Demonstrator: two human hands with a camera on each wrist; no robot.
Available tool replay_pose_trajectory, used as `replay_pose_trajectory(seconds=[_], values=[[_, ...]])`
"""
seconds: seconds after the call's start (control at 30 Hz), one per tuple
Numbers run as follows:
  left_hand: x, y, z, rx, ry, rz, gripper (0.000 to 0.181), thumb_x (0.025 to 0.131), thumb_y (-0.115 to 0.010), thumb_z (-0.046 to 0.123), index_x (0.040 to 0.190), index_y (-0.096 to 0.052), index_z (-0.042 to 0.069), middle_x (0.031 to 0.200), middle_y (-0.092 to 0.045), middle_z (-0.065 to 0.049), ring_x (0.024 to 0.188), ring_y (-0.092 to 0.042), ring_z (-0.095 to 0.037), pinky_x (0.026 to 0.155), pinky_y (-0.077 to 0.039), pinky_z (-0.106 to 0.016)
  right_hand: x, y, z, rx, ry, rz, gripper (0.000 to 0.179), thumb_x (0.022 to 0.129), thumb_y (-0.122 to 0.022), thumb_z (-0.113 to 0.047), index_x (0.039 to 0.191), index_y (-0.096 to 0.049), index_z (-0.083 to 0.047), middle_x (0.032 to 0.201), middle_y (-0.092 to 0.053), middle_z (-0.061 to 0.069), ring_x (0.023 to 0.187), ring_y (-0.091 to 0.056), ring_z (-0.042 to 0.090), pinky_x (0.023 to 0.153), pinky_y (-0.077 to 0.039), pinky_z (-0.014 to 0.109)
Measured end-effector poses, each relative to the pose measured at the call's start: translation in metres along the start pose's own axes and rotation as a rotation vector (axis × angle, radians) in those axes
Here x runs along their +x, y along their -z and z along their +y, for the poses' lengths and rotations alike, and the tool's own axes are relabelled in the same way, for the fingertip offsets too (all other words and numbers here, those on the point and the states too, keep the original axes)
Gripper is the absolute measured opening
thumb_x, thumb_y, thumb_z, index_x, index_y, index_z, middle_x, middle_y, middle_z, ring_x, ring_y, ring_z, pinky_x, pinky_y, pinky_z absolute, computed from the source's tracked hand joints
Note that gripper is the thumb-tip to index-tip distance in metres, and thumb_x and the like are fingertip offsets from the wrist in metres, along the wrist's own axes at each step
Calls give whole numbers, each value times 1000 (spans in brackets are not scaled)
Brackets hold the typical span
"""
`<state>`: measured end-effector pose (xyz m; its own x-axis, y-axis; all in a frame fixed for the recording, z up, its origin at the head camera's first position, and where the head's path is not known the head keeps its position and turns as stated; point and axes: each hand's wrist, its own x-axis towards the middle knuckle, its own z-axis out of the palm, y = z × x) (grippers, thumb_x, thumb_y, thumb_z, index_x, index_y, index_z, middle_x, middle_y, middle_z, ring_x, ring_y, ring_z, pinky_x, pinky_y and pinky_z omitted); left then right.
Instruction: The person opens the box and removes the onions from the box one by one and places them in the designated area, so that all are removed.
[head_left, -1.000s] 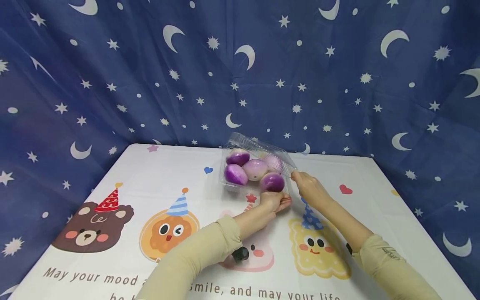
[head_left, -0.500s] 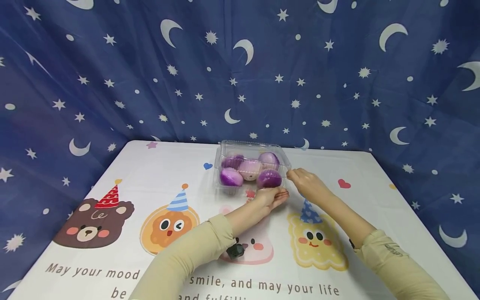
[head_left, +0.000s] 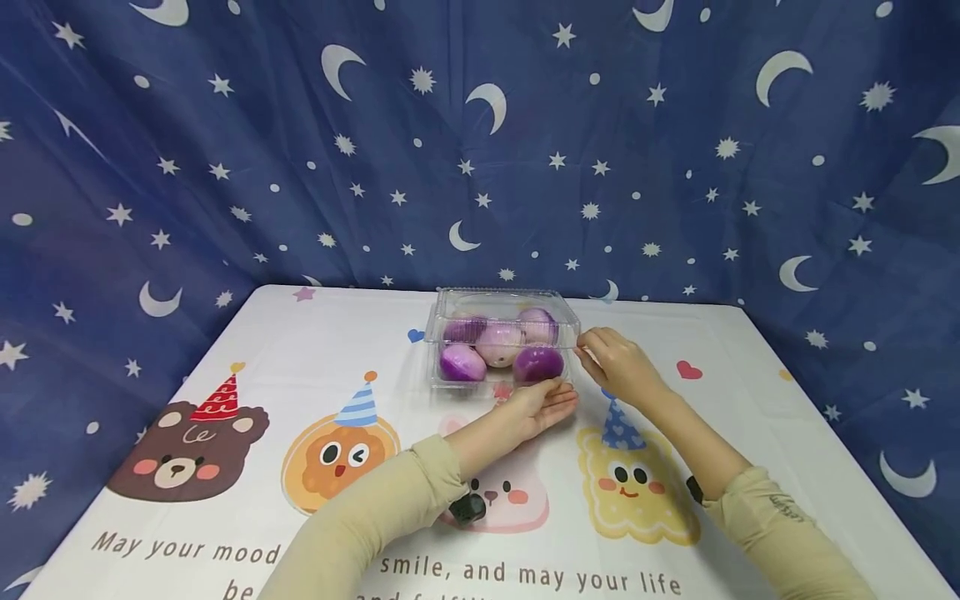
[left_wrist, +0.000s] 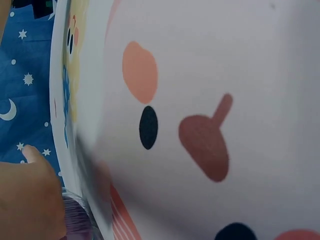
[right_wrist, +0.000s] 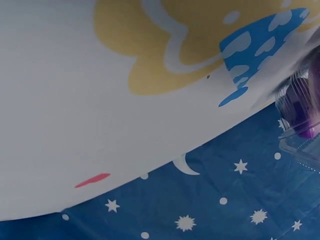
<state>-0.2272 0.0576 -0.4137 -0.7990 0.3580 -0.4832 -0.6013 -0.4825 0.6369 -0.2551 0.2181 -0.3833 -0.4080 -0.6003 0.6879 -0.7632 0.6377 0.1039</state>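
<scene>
A clear hinged plastic box sits at the back middle of the table, holding several purple-and-white, onion-like ovals. Its lid slopes over them, the front edge above the base rim. My right hand is at the lid's front right corner, fingers curled at its edge, thumb below. Palm turned up, my left hand lies along the box's front right, fingers straight and pointing right. The left wrist view catches part of the left hand beside the box; the right wrist view shows the box at its right edge.
A white cloth with printed cartoon figures and lettering covers the table. Behind it hangs a dark blue curtain with moons and stars, close to the box's back. Dark wrist cameras show at the sleeves.
The lid has come down and forward over the purple ovals, with the right hand at its corner. The box has shifted slightly left, and the left hand's fingers have spread a little.
</scene>
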Motion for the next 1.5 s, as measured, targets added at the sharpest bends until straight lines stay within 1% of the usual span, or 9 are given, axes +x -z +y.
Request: replay_pose_trajectory(seconds=[0.07,0.2,0.4,0.7,0.87,1.13,1.3,1.4,1.5], values=[[0,1,-3,9,5,40,37,100,-42,8,128,-47,-15,132,-48,-32,128,-47,-38,106,-40,-39,-1,-2,-2,15,-15,14,17,76,-70,2,88,-59,0,83,-64,11,79,-63,27,67,-56,37],[-3,4,-6,31,-11,76,35,99,-43,8,125,-49,-14,129,-51,-31,126,-48,-39,104,-42,-40,-2,-6,-4,25,-37,33,22,73,-71,6,90,-58,0,84,-65,11,80,-64,25,67,-56,34],[-11,8,-1,95,-4,34,38,99,-42,11,128,-47,-13,135,-47,-31,128,-46,-38,105,-41,-40,4,-6,-2,35,-72,59,23,73,-73,7,88,-58,-1,84,-64,11,80,-63,26,69,-56,36],[-24,18,3,212,16,-15,36,99,-41,9,128,-50,-11,131,-52,-29,124,-50,-40,102,-44,-40,7,-4,1,36,-159,98,20,75,-70,9,91,-60,1,85,-64,14,83,-63,30,75,-54,41],[-29,22,6,286,9,-18,35,99,-43,9,128,-53,-7,129,-55,-27,122,-52,-38,100,-45,-39,10,-1,1,29,-153,109,19,77,-68,11,92,-60,3,85,-64,16,81,-62,30,73,-53,42],[-36,28,17,368,-77,7,32,97,-47,8,124,-57,-6,123,-60,-24,117,-57,-36,95,-49,-37,13,2,2,16,-159,121,17,78,-66,14,91,-59,5,84,-63,17,81,-61,31,74,-53,42],[-43,34,21,451,-123,-23,33,98,-46,11,125,-56,-4,121,-62,-22,117,-57,-35,94,-50,-36,16,2,2,24,-160,129,17,78,-65,14,91,-59,5,84,-63,18,80,-61,32,75,-53,42],[-50,38,26,538,-215,-49,33,98,-46,12,124,-57,-6,116,-64,-23,111,-62,-33,91,-51,-37,17,0,2,28,-161,132,17,78,-65,14,91,-59,5,84,-63,18,81,-61,32,75,-53,42],[-57,44,34,604,-336,-55,32,97,-48,11,120,-59,-8,110,-67,-24,95,-69,-23,89,-53,-39,18,-1,1,28,-162,134,17,78,-65,15,91,-59,5,84,-63,17,80,-61,32,75,-53,42]])
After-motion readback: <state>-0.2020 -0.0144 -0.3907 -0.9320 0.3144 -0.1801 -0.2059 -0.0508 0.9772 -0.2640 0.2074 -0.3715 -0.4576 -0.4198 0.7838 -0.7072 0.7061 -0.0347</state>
